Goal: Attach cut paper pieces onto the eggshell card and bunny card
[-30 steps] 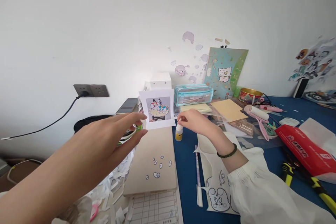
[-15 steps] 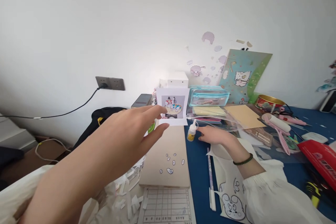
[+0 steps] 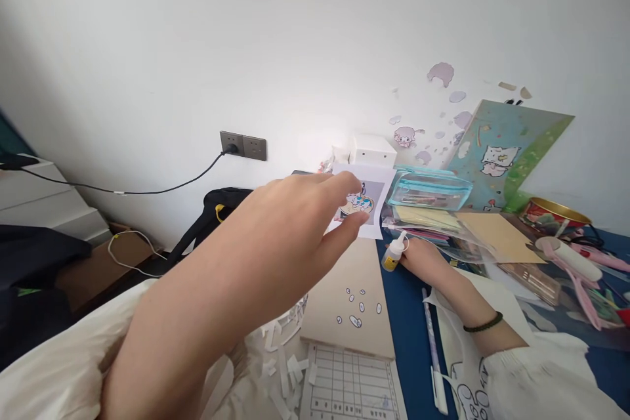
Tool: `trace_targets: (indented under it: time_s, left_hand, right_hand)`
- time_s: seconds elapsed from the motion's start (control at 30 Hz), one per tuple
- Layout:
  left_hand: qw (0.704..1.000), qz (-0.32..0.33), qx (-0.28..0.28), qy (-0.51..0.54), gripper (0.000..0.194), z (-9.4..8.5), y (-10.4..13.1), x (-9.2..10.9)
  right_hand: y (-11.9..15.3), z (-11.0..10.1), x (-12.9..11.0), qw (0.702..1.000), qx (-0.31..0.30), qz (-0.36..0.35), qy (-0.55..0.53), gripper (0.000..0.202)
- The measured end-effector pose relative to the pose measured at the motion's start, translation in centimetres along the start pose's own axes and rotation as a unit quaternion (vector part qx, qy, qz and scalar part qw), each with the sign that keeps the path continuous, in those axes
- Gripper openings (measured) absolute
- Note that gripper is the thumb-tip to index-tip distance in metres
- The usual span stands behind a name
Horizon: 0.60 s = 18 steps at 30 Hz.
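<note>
My left hand (image 3: 315, 216) is raised in front of a white sheet with a printed picture (image 3: 377, 207), its thumb and index finger apart with nothing visible between them. My right hand (image 3: 418, 256) reaches to a small white glue bottle with a yellow label (image 3: 392, 254); its fingertips are against the bottle, partly hidden behind it. The bottle leans slightly. Below the picture lies a beige board (image 3: 339, 275) with several small oval paper cutouts (image 3: 355, 321) on it.
A gridded sheet (image 3: 350, 384) and paper scraps (image 3: 283, 371) lie nearest me. A pen (image 3: 433, 354) lies on the blue surface. Behind stand a clear-blue pouch (image 3: 430, 189), a white box (image 3: 373, 149) and a round tin (image 3: 556, 215). A socket (image 3: 243, 146) is on the wall.
The view has turned left, so things appear further right. My right hand has closed in on the glue bottle, which now tilts more. My left hand stays raised with its fingers apart.
</note>
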<state>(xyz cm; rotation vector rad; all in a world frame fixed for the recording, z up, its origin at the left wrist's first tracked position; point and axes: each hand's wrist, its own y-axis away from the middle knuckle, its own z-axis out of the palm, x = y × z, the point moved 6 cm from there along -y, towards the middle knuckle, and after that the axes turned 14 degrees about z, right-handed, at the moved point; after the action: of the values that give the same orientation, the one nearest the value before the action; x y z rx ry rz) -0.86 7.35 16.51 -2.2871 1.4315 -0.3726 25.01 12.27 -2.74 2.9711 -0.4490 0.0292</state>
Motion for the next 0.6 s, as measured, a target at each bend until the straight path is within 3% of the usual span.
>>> trace_targets:
  time_s: [0.13,0.37,0.5,0.6]
  left_hand:
    - [1.000,-0.010,0.007,0.008,0.029,-0.3,0.2,-0.4]
    - [0.999,-0.007,0.036,0.018,0.029,-1.4,0.8,-0.5]
    - [0.999,-0.015,0.039,0.018,0.028,-2.1,1.1,-0.5]
    - [0.998,-0.025,0.052,0.014,0.030,-3.1,1.5,-0.6]
  right_hand:
    - [-0.1,0.0,0.6,0.998,0.052,0.006,0.028,0.019]
    - [0.3,0.2,0.4,0.997,0.069,-0.012,0.039,0.021]
    - [1.5,-1.1,1.1,0.997,0.068,-0.002,0.027,0.021]
    - [4.1,-2.9,2.1,0.998,0.059,0.016,0.021,0.018]
